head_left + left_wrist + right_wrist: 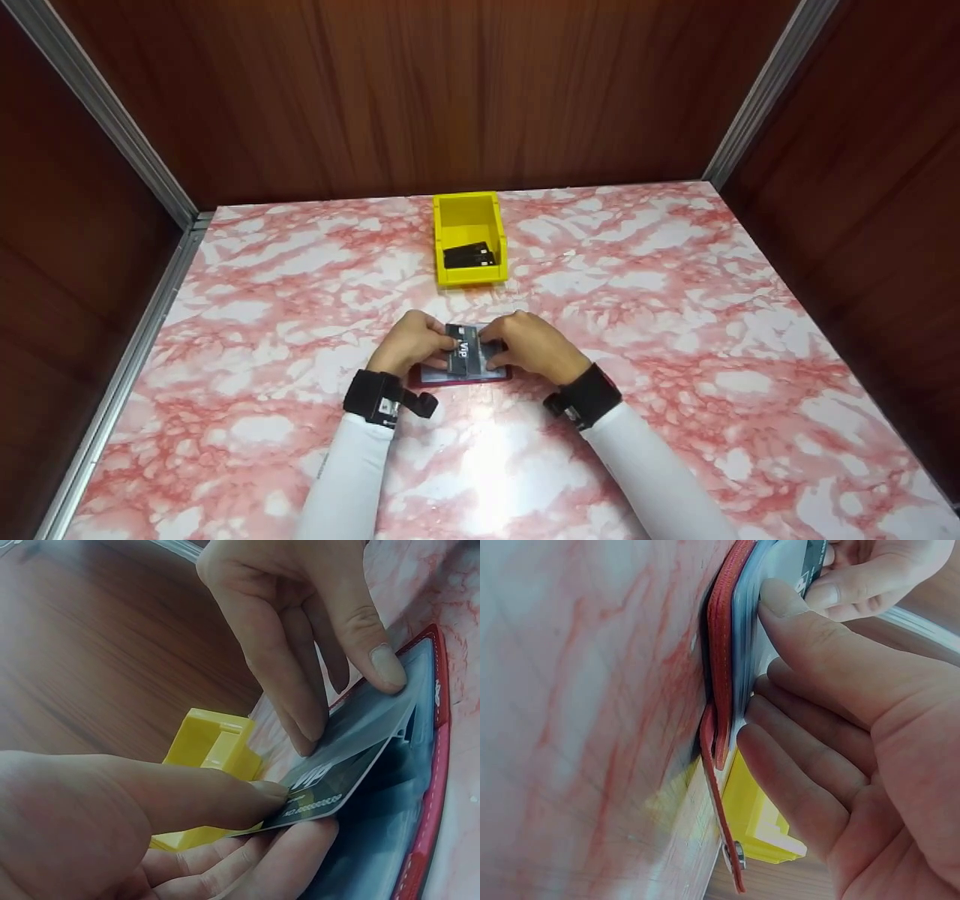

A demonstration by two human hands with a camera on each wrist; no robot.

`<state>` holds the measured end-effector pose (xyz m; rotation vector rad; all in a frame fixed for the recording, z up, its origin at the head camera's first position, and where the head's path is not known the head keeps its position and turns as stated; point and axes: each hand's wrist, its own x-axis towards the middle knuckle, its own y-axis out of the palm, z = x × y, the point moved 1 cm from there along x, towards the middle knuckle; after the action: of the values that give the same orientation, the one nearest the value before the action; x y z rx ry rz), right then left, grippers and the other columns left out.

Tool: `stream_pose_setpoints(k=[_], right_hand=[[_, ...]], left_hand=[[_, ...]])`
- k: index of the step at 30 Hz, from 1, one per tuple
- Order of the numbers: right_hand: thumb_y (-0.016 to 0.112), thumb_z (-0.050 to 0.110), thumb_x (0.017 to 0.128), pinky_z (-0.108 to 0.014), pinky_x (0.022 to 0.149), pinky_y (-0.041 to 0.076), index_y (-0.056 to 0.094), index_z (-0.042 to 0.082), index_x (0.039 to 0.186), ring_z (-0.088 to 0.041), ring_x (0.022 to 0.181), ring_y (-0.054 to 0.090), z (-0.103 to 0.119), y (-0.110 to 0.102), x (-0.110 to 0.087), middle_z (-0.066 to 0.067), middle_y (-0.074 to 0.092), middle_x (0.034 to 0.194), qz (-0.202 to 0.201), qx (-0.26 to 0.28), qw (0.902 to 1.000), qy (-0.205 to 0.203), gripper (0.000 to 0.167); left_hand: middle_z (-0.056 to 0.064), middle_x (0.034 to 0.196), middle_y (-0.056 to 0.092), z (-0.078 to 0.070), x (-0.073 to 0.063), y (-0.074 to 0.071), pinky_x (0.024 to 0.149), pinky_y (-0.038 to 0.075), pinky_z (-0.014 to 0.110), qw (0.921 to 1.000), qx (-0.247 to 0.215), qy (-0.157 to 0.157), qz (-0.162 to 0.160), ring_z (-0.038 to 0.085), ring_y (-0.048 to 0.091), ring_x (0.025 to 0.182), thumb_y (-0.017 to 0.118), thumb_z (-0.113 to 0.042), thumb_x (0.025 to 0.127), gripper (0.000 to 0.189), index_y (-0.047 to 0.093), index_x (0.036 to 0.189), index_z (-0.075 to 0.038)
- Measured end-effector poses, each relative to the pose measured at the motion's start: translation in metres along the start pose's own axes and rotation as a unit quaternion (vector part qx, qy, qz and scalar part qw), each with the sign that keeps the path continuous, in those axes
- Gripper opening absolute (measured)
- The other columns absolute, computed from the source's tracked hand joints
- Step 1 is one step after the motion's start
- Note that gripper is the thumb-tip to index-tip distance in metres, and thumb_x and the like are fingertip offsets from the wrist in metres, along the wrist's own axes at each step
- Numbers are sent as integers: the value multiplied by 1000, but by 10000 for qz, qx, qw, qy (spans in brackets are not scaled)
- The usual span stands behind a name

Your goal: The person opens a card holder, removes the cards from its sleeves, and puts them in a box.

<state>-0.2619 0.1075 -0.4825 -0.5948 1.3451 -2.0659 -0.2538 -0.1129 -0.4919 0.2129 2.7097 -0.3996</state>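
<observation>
A card holder (469, 382) with a red stitched cover and clear plastic sleeves lies spread on the table. My left hand (415, 343) pinches a black card (330, 791) marked VIP between thumb and fingers. Part of that card sits inside a clear sleeve (379, 714), tilted up from the pages below. At the sleeve's other end my right hand (534, 345) holds the plastic, its thumb (784, 600) on top and its fingers along the page edges. In the right wrist view, a red strap (717, 810) with a metal snap hangs from the cover.
Beyond the hands stands a yellow bin (471, 276) with several black cards (466, 256) inside. The table (285, 405) has a pink and white marbled top. Brown wood-grain panels (450, 97) rise at the back and both sides, with metal posts at the corners.
</observation>
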Motion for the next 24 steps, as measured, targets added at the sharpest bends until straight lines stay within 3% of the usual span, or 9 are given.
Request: stream_pose_setpoints(k=[13, 24], right_hand=[[92, 19, 88, -43, 92, 64, 82, 10, 117, -18, 94, 74, 0, -1, 0, -4, 83, 109, 50, 16, 10000, 24, 31], [91, 18, 88, -43, 89, 63, 82, 11, 113, -17, 91, 71, 0, -1, 0, -3, 83, 105, 51, -5, 10000, -39, 28]], left_hand=[[13, 104, 65, -3, -2, -4, 56, 61, 22, 9998, 181, -57, -106, 11, 67, 57, 79, 0, 93, 20, 66, 108, 6], [12, 97, 68, -6, -4, -6, 58, 63, 24, 9997, 204, 104, -30, 12, 70, 56, 77, 1, 93, 15, 68, 104, 6]])
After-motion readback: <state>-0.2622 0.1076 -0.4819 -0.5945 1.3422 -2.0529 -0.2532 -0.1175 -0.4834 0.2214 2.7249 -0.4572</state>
